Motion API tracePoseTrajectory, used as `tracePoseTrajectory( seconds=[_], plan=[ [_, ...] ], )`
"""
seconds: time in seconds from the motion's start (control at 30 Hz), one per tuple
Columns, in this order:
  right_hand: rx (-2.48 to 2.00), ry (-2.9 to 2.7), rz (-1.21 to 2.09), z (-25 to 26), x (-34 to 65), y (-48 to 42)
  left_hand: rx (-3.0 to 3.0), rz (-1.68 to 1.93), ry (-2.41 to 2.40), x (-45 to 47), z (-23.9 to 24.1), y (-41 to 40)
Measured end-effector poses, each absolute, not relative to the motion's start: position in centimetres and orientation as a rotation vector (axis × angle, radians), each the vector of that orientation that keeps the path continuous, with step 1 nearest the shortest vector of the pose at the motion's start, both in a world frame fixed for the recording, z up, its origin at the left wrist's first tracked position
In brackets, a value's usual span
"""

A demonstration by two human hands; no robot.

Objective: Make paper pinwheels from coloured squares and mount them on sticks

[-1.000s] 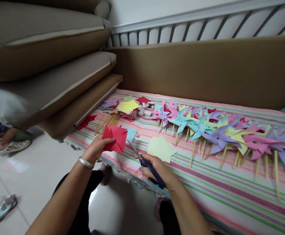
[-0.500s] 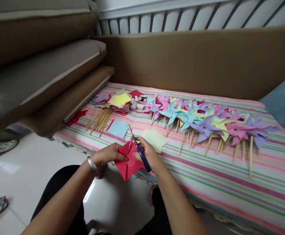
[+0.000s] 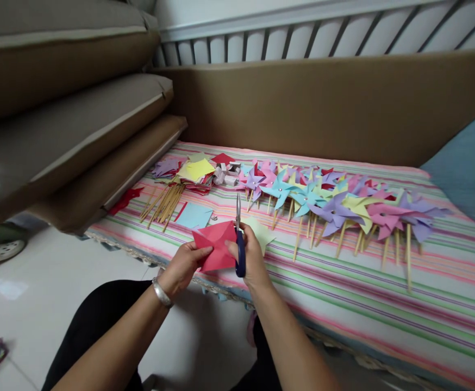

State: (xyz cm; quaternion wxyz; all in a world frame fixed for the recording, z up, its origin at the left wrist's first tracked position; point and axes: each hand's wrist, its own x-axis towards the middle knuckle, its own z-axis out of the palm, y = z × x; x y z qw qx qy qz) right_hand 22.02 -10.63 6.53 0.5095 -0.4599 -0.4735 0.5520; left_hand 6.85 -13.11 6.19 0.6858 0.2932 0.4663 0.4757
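Note:
Between my hands is a red paper square (image 3: 218, 251) with slits cut in from its corners. My left hand (image 3: 186, 264) pinches its left side, thumb on top. My right hand (image 3: 250, 254) grips scissors (image 3: 241, 247) with dark blue handles, the blades pointing away from me, and its thumb also rests on the paper's right edge. Just beyond lie a light blue paper square (image 3: 194, 215) and a pale green paper (image 3: 257, 232), partly covered by my right hand.
Finished paper pinwheels (image 3: 335, 209) on sticks fill the right of the striped cloth (image 3: 368, 315). Bundled wooden sticks (image 3: 166, 206), a yellow-topped paper stack (image 3: 197, 170) and red paper (image 3: 126, 200) lie left. Stacked cushions (image 3: 99, 125) stand at left; a brown panel (image 3: 302, 108) runs behind.
The red paper has been turned and raised slightly. The scissors have swung from slanting across the paper to nearly upright at its right edge, their blades away from the slit.

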Motion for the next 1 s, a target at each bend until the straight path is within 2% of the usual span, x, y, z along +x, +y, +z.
tracePoseTrajectory(
  seconds=[0.17,0.37,0.7,1.0],
  plan=[
    [-1.119,-1.127,1.332,6.5,21.9,-10.6,0.697,1.094,1.163,6.7,6.8,-12.8],
    [-1.109,-1.12,1.3,6.4,21.8,-10.6,0.674,1.021,1.03,6.7,6.8,-12.9],
    [-1.155,-1.086,1.233,6.0,22.5,-10.1,0.66,1.007,1.128,6.6,6.4,-12.1],
    [-1.064,-0.602,0.97,6.5,29.2,-7.4,0.67,1.045,1.132,12.1,7.3,-6.6]
  ],
)
